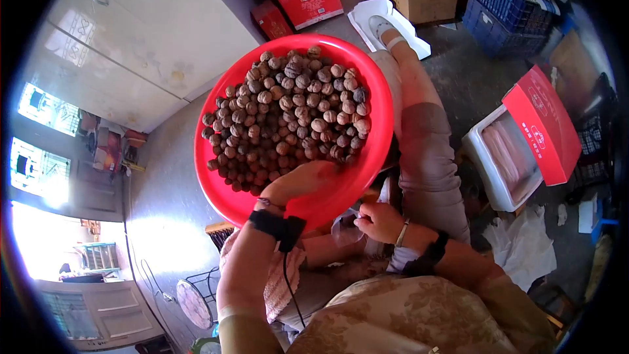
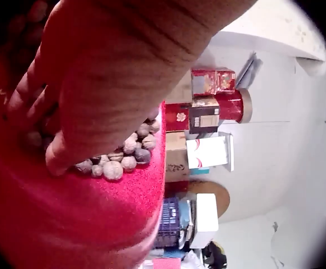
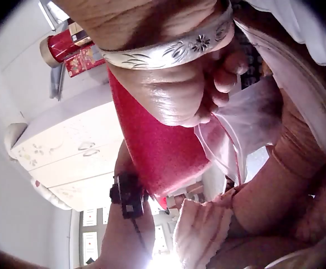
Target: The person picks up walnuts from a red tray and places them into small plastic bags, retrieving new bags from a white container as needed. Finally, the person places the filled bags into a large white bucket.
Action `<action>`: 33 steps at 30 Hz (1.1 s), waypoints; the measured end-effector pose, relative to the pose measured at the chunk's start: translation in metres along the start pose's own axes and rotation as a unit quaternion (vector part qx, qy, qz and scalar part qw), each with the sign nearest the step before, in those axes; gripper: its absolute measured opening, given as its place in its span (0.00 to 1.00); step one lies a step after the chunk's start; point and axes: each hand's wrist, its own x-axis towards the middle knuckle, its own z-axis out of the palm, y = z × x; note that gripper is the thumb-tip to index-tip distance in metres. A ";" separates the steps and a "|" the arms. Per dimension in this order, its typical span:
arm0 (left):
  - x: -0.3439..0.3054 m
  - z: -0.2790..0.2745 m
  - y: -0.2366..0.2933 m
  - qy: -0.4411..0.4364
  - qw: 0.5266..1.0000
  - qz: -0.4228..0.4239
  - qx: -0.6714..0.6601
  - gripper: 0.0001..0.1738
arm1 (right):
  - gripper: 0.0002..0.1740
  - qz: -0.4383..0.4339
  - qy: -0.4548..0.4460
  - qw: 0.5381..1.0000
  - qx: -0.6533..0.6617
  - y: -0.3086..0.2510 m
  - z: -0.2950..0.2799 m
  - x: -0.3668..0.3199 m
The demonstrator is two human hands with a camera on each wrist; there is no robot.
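Note:
A large red plastic basin holds a heap of walnuts in their shells. My left hand reaches over its near side, fingers down at the edge of the heap. In the left wrist view, the fingers and thumb of the left hand extend loosely apart among walnuts, with part of the fingers in shadow. Below the basin's near rim, my right hand pinches the edge of a clear plastic bag. The bag hangs beside the basin's outer wall, its mouth partly spread.
An open white foam box with a red lid stands at the right. Blue crates and cardboard boxes are stacked at the back. A small round stool stands lower left, near a white cabinet.

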 end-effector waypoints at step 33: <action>0.006 -0.042 -0.016 0.268 0.929 -0.041 -0.251 0.16 | 0.15 0.039 -0.064 0.997 -0.011 -0.003 -0.004 0.002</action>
